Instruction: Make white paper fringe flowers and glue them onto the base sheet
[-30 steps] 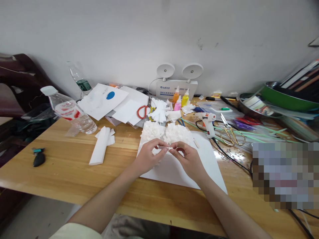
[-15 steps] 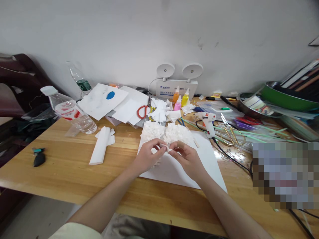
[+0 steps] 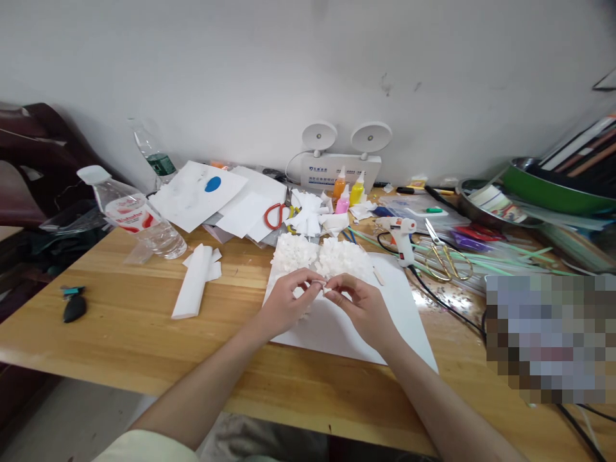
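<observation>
Above a white sheet of paper [image 3: 402, 321], my left hand [image 3: 289, 301] pinches a small piece of white paper [image 3: 319, 282] between thumb and fingertips. My right hand [image 3: 360, 307] is closed too, its thumb and forefinger pinching the same piece from the other side. Just beyond the hands, two patches of white crumpled paper bits [image 3: 294, 251] cover the far part of the sheet. More bits show partly beneath my left hand. A small wooden stick [image 3: 378, 276] lies on the sheet to the right.
A white glue gun [image 3: 403, 240] and gold-handled scissors [image 3: 448, 260] lie to the right. Red-handled scissors [image 3: 274, 217], paint bottles [image 3: 357, 192] and loose sheets [image 3: 192, 192] sit behind. Leftward are a folded paper strip [image 3: 193, 285], a water bottle [image 3: 139, 221] and a black key fob [image 3: 75, 309].
The small piece of paper has turned slightly between my fingertips, and less of it shows. Both hands stay in nearly the same place.
</observation>
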### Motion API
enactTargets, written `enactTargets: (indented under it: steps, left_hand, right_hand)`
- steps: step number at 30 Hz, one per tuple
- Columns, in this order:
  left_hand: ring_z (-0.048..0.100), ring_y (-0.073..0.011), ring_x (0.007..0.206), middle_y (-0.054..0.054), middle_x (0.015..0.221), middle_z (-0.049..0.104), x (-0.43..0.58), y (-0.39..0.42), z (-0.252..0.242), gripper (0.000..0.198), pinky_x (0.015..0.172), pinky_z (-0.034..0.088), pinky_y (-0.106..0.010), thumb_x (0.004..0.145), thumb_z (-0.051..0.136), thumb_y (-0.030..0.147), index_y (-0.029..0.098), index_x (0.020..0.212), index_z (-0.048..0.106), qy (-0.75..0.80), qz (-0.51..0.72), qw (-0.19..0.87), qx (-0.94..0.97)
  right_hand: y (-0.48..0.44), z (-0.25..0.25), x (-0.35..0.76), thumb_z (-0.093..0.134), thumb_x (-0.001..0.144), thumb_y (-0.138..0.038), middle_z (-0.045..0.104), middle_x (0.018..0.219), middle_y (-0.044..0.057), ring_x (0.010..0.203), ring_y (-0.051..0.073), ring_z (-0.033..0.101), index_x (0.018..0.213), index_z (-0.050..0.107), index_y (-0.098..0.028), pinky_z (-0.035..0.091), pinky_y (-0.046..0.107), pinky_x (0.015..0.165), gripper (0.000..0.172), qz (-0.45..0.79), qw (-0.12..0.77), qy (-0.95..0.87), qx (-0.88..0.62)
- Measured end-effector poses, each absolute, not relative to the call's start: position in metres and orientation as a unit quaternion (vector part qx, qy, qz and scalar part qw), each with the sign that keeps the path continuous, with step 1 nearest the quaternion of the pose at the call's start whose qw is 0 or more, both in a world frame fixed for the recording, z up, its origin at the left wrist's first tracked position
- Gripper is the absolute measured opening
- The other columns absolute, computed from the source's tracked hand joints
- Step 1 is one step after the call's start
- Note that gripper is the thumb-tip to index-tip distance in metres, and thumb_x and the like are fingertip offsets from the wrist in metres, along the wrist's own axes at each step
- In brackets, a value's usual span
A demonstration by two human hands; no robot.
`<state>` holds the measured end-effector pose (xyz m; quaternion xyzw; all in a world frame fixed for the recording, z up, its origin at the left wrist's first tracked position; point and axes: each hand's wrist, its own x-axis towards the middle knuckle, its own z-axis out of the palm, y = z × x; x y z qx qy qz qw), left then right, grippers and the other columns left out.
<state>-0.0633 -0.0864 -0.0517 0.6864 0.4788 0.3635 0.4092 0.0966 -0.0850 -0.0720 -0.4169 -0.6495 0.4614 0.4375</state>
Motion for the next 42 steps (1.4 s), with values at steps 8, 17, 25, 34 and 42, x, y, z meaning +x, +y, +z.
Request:
enactTargets:
  steps: [8, 17, 25, 34, 42]
  left_hand:
    - [0.054, -0.0134, 0.078, -0.004, 0.083, 0.061, -0.0636, -0.0859, -0.0541, 0.019, 0.070, 0.042, -0.024, 0.082, 0.045, 0.028, 0.017, 0.084, 0.061, 0.460, 0.379, 0.398, 0.697]
    - [0.055, -0.0144, 0.080, -0.005, 0.088, 0.063, -0.0632, -0.0873, -0.0532, 0.020, 0.073, 0.043, -0.026, 0.082, 0.046, 0.027, 0.018, 0.085, 0.063, 0.460, 0.381, 0.407, 0.691]
    - [0.056, -0.0158, 0.087, -0.005, 0.091, 0.063, -0.0634, -0.0881, -0.0527, 0.019, 0.077, 0.044, -0.027, 0.081, 0.047, 0.026, 0.019, 0.085, 0.064, 0.444, 0.387, 0.397, 0.704]
    - [0.056, -0.0143, 0.082, -0.005, 0.097, 0.063, -0.0618, -0.0916, -0.0521, 0.027, 0.066, 0.047, -0.023, 0.081, 0.047, 0.028, 0.020, 0.104, 0.059, 0.481, 0.376, 0.380, 0.694]
    - [0.057, -0.0142, 0.088, -0.004, 0.103, 0.062, -0.0627, -0.0918, -0.0614, 0.035, 0.067, 0.046, -0.022, 0.080, 0.047, 0.025, 0.023, 0.115, 0.050, 0.487, 0.380, 0.292, 0.730]
  right_hand:
    - [-0.0854, -0.0719, 0.0958, 0.059, 0.075, -0.023, 0.060, 0.075, 0.001, 0.069, 0.014, 0.052, 0.076, 0.060, -0.021, 0.042, 0.027, 0.067, 0.003, 0.435, 0.458, -0.652, -0.420]
    - [-0.0876, -0.0693, 0.0940, 0.063, 0.070, -0.025, 0.060, 0.069, -0.001, 0.066, 0.014, 0.053, 0.077, 0.058, -0.020, 0.042, 0.027, 0.065, 0.010, 0.402, 0.480, -0.622, -0.470]
    - [-0.0884, -0.0668, 0.0937, 0.064, 0.069, -0.028, 0.060, 0.068, 0.000, 0.066, 0.015, 0.052, 0.072, 0.057, -0.020, 0.041, 0.029, 0.066, 0.010, 0.385, 0.485, -0.614, -0.490]
    - [-0.0856, -0.0702, 0.0922, 0.064, 0.069, -0.030, 0.062, 0.071, 0.001, 0.066, 0.015, 0.055, 0.083, 0.059, -0.020, 0.043, 0.030, 0.065, 0.018, 0.411, 0.490, -0.591, -0.492]
    - [-0.0834, -0.0743, 0.0939, 0.060, 0.074, -0.030, 0.063, 0.080, 0.003, 0.070, 0.015, 0.054, 0.079, 0.063, -0.020, 0.043, 0.029, 0.066, 0.012, 0.443, 0.475, -0.607, -0.458]
